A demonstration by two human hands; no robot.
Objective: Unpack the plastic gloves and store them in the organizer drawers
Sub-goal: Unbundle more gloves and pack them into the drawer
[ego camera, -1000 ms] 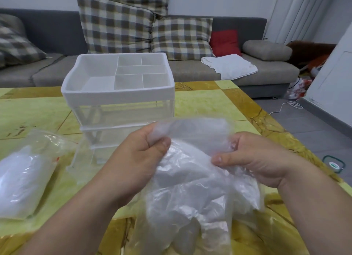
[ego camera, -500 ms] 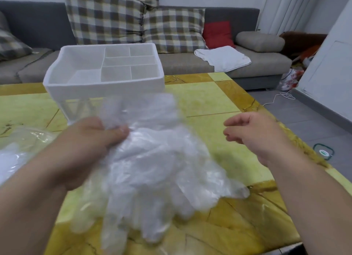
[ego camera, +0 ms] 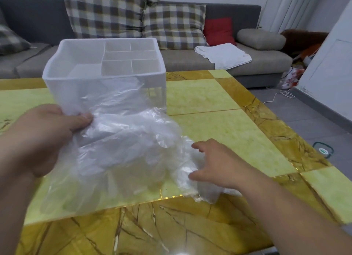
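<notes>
Step in hand: unpacking, not yet storing. My left hand (ego camera: 43, 140) grips the bundle of plastic gloves (ego camera: 122, 140) at its upper edge, thumb pinched over the film; the bundle hangs down to the table (ego camera: 219, 121), in front of the organizer (ego camera: 62, 91). My right hand (ego camera: 219, 165) lies spread, fingers extended, on crumpled clear film (ego camera: 205, 193); wrapper or gloves, I cannot tell. The drawers are hidden behind the bundle. Judgement: next, free a hand, pull a drawer out, then feed the slippery bundle in compactly.
</notes>
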